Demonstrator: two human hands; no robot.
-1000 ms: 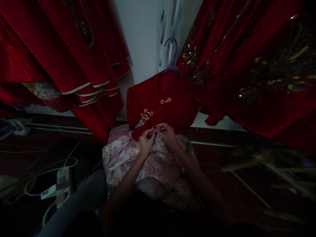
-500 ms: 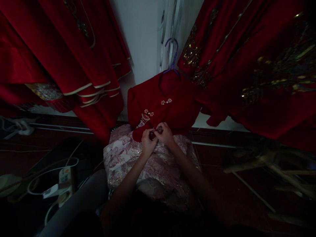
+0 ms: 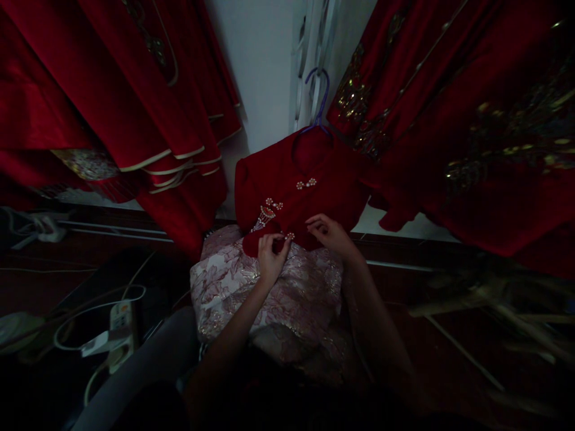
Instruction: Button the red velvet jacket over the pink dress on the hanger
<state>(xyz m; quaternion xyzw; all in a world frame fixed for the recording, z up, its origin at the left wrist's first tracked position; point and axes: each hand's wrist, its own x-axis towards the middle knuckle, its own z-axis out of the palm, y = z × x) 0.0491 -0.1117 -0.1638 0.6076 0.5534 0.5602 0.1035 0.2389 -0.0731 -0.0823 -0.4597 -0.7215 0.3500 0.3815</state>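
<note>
A red jacket [image 3: 287, 161] with beaded clasps hangs on a purple hanger [image 3: 321, 102]. My left hand [image 3: 271, 257] pinches its lower front edge, beside a beaded flower clasp [image 3: 290, 236]. My right hand [image 3: 331, 234] is a little to the right of that clasp, over the red cloth. Its fingers are curled with the tips close together, and whatever they pinch is too small and dark to make out. Two more pieces, a beaded clasp [image 3: 306, 184] and a fan-shaped tassel ornament [image 3: 266, 214], sit higher on the front. Under my hands lies pink-and-white floral brocade [image 3: 229, 269].
Red garments with pale piping [image 3: 157, 120] hang at the left, and red garments with gold sequins [image 3: 431, 137] at the right. A white power strip [image 3: 122, 335] with cables lies at lower left. Wooden pieces [image 3: 485, 299] are at the right.
My right hand has moved away from the clasp, to the right and slightly up. The clasp now shows uncovered. My left hand keeps its pinch on the jacket edge.
</note>
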